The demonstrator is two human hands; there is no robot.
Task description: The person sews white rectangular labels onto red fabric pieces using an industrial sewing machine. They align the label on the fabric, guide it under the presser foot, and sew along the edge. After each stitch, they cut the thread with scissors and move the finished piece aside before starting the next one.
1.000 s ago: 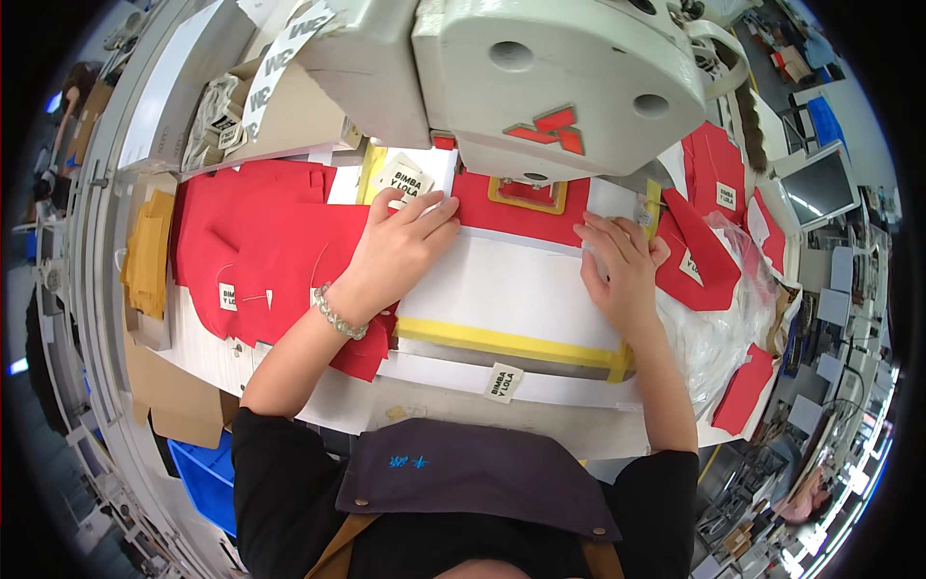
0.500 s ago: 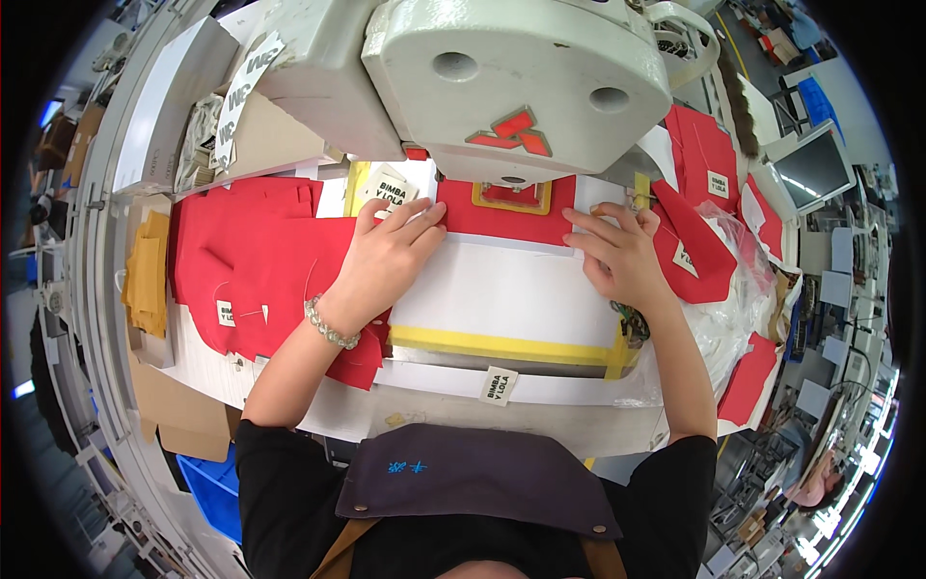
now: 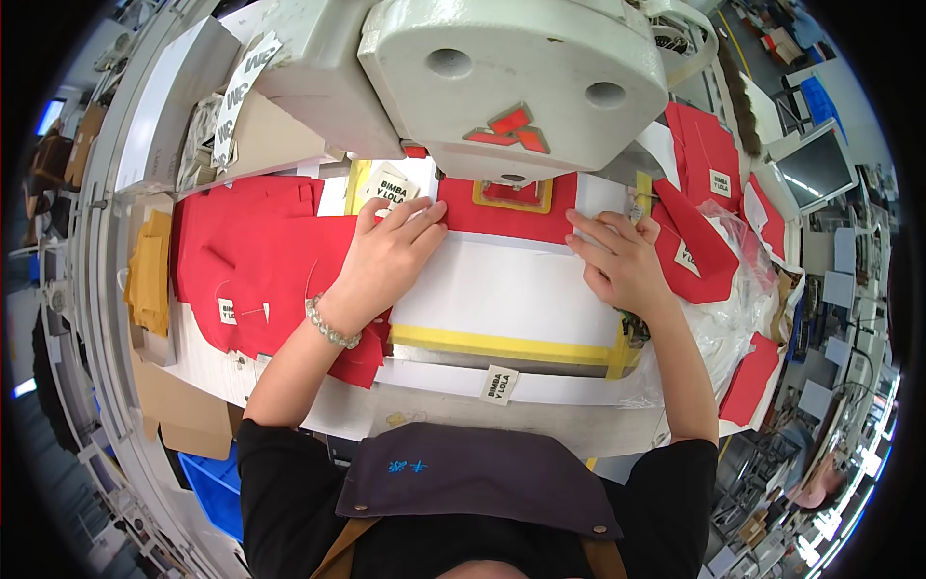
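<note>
A flat red fabric panel (image 3: 463, 220) lies on a white work plate (image 3: 492, 289) under a large pale sewing machine head (image 3: 516, 87). Pressed onto the panel's middle is a yellow-rimmed rectangular clamp frame (image 3: 545, 201). My left hand (image 3: 388, 256) rests at the panel's left edge, fingers stretched out and fingertips touching it. At the opposite edge, my right hand (image 3: 622, 259) has its fingers apart and partly bent, the fingertips against or just beside the cloth. The machine head hides the panel's far side.
Red fabric pieces (image 3: 256, 256) are heaped left of the plate, and more red pieces (image 3: 699, 145) lie at right beside clear plastic (image 3: 666, 352). Small white labels (image 3: 391, 185) sit near my left hand. An open carton (image 3: 280, 125) stands far left, a monitor (image 3: 815, 169) far right.
My right hand's fingers have shifted slightly, drawn a little together at the panel's right edge. My left hand and the panel look almost unmoved.
</note>
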